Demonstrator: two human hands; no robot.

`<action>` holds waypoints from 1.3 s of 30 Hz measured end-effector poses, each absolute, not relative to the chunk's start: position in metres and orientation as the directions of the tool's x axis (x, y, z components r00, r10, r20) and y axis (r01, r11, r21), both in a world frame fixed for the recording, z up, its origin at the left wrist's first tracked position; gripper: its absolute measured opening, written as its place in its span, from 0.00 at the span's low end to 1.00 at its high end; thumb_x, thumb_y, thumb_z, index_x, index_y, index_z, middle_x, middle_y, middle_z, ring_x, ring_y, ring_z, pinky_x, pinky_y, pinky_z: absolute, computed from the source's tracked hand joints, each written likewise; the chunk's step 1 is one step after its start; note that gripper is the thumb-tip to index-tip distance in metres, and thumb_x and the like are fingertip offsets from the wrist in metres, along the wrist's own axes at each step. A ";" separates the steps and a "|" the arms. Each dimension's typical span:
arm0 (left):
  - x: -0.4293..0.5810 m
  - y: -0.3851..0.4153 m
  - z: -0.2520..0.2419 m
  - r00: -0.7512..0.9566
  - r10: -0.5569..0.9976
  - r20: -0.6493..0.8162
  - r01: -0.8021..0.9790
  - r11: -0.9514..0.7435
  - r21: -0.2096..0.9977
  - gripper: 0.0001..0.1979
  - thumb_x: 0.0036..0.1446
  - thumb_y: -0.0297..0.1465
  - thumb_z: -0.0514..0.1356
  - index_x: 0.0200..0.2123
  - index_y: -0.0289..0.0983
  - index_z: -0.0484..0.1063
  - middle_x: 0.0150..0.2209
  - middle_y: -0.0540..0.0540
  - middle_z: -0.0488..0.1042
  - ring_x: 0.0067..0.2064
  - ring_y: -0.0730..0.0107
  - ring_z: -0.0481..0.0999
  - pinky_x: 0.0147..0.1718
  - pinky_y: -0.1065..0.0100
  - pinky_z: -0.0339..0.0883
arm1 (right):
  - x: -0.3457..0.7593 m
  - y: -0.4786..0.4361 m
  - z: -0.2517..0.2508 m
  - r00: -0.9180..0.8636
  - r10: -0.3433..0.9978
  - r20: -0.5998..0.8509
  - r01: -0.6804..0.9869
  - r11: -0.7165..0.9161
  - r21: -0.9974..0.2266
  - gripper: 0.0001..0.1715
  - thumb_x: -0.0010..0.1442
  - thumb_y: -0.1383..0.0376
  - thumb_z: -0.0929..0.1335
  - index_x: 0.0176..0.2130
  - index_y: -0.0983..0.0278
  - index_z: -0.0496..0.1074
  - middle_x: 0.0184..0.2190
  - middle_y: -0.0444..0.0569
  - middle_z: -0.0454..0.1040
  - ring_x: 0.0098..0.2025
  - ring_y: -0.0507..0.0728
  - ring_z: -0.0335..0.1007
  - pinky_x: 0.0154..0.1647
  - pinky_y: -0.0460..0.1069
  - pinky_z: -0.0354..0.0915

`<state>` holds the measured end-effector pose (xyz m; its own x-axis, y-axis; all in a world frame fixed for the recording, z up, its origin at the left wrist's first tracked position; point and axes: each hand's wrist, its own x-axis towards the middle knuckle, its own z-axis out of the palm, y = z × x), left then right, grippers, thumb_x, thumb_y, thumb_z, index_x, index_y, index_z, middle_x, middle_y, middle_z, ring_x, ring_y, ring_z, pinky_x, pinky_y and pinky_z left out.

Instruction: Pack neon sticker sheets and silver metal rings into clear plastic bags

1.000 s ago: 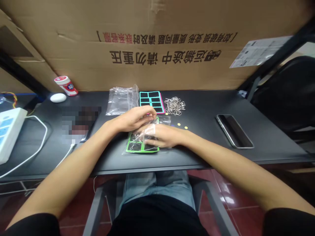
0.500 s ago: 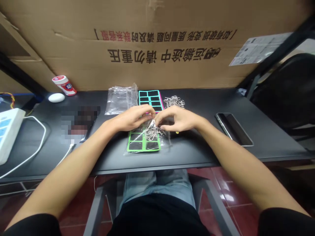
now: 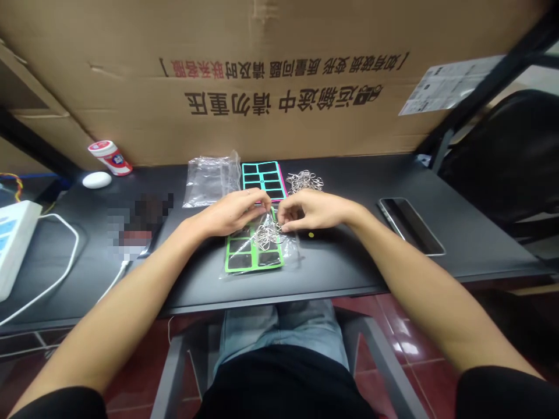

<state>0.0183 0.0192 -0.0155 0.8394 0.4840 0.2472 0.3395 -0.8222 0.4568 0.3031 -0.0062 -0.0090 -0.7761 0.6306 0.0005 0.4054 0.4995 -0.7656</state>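
A clear plastic bag lies in front of me, with a green-framed sheet of dark rectangles and a cluster of shiny metal rings or hooks in or under its film. My left hand is closed, its fingertips pinching the upper part of the bag. Close beside it, my right hand has curled fingers at the right edge of the metal cluster; what sits between thumb and fingers is too small to tell. Behind my hands lie a turquoise-framed sheet, with pink showing beneath, and a loose metal pile.
Another clear bag lies behind my left hand. A phone rests at right, near a small yellow dot. At left are a red-white bottle, a white oval object and a white cable. Cardboard walls the back.
My right hand has shifted slightly off the metal cluster, leaving a small gap between the hands. The whole view has moved a little; the bag and sheet stay put on the table.
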 end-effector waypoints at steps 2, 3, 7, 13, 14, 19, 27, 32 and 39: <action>0.019 0.019 -0.015 0.839 0.484 0.247 0.339 -0.821 0.459 0.09 0.79 0.35 0.55 0.50 0.40 0.74 0.45 0.44 0.80 0.42 0.64 0.77 0.46 0.63 0.70 | 0.304 -0.007 -0.007 -0.786 0.619 -0.010 0.384 0.474 -0.792 0.10 0.66 0.57 0.77 0.40 0.62 0.82 0.30 0.43 0.82 0.31 0.54 0.75 0.33 0.48 0.67; 0.019 0.019 -0.015 0.840 0.482 0.249 0.337 -0.823 0.458 0.09 0.79 0.35 0.55 0.50 0.40 0.74 0.45 0.44 0.80 0.42 0.65 0.77 0.46 0.63 0.70 | 0.304 -0.007 -0.007 -0.791 0.611 -0.014 0.375 0.467 -0.801 0.10 0.66 0.58 0.76 0.39 0.62 0.81 0.30 0.43 0.81 0.31 0.53 0.75 0.34 0.48 0.67; 0.019 0.020 -0.015 0.841 0.480 0.249 0.338 -0.826 0.452 0.09 0.79 0.35 0.55 0.50 0.40 0.74 0.44 0.44 0.80 0.42 0.64 0.77 0.46 0.63 0.69 | 0.305 -0.005 -0.007 -0.795 0.605 0.027 0.307 0.441 -0.844 0.12 0.67 0.56 0.77 0.38 0.62 0.80 0.33 0.44 0.81 0.34 0.53 0.73 0.38 0.49 0.68; 0.018 0.020 -0.015 0.841 0.479 0.250 0.336 -0.826 0.453 0.09 0.79 0.34 0.55 0.50 0.40 0.74 0.44 0.44 0.79 0.42 0.64 0.77 0.46 0.64 0.69 | 0.305 -0.003 -0.008 -0.769 0.639 0.009 0.251 0.314 -0.916 0.16 0.67 0.52 0.77 0.38 0.63 0.81 0.33 0.46 0.81 0.35 0.55 0.75 0.40 0.51 0.71; 0.018 0.020 -0.015 0.840 0.481 0.250 0.337 -0.824 0.455 0.09 0.79 0.34 0.55 0.50 0.40 0.74 0.44 0.44 0.79 0.42 0.64 0.77 0.46 0.64 0.69 | 0.306 -0.003 -0.007 -0.761 0.649 0.000 0.251 0.294 -0.922 0.16 0.67 0.52 0.77 0.38 0.63 0.82 0.33 0.46 0.81 0.35 0.55 0.76 0.39 0.51 0.72; 0.018 0.020 -0.015 0.838 0.487 0.247 0.340 -0.819 0.462 0.09 0.79 0.34 0.55 0.51 0.40 0.74 0.44 0.45 0.79 0.42 0.65 0.77 0.46 0.64 0.69 | 0.305 -0.005 -0.002 -0.677 0.730 0.093 0.178 0.285 -0.942 0.14 0.65 0.55 0.79 0.38 0.63 0.83 0.36 0.48 0.84 0.36 0.55 0.78 0.41 0.51 0.76; 0.017 0.021 -0.017 0.838 0.482 0.255 0.332 -0.822 0.463 0.08 0.79 0.34 0.56 0.51 0.40 0.73 0.43 0.45 0.79 0.41 0.66 0.76 0.44 0.64 0.68 | 0.301 -0.007 -0.006 -0.603 0.794 0.075 0.123 0.186 -0.975 0.19 0.65 0.50 0.79 0.39 0.62 0.78 0.35 0.51 0.87 0.37 0.59 0.85 0.42 0.53 0.81; 0.017 0.021 -0.018 0.842 0.472 0.262 0.322 -0.828 0.458 0.08 0.80 0.34 0.55 0.51 0.40 0.74 0.43 0.45 0.79 0.41 0.66 0.77 0.45 0.63 0.69 | 0.302 -0.009 -0.006 -0.586 0.809 0.038 0.129 0.140 -0.982 0.21 0.69 0.47 0.77 0.43 0.60 0.73 0.29 0.44 0.82 0.28 0.57 0.82 0.27 0.50 0.77; 0.018 0.021 -0.017 0.839 0.481 0.255 0.328 -0.820 0.469 0.08 0.79 0.34 0.55 0.51 0.40 0.74 0.45 0.44 0.80 0.43 0.65 0.78 0.46 0.63 0.70 | 0.306 -0.003 -0.006 -0.552 0.832 0.055 0.241 0.222 -0.945 0.16 0.63 0.53 0.81 0.41 0.61 0.80 0.27 0.45 0.80 0.24 0.53 0.73 0.24 0.49 0.70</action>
<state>0.0177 0.0205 -0.0167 0.8387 0.4813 0.2548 0.3281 -0.8200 0.4691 0.3060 -0.0030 -0.0060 -0.5519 0.8321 0.0546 0.2413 0.2220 -0.9447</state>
